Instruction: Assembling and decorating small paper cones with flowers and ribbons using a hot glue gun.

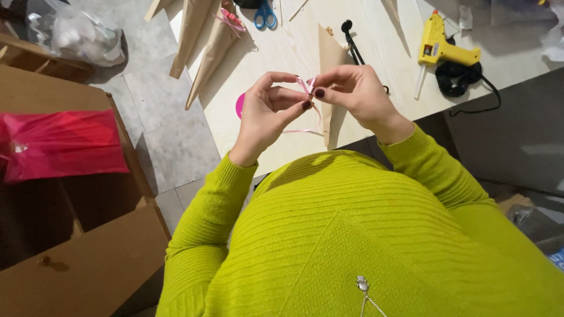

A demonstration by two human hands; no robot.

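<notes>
Both hands pinch a thin pink ribbon above the counter: your left hand and right hand are closed on its small loops, tail hanging down. It looks light, limp and likely slick satin, so grip at the knot crossing, not the loose tail. Paper cones and a glue gun lie beyond.

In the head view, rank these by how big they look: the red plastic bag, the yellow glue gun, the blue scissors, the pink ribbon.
1. Red plastic bag, nearer the camera, so flattered.
2. Yellow glue gun.
3. Blue scissors, partly cut off at the top edge.
4. Pink ribbon, pinched between left hand and right hand; close to scissors.
</notes>
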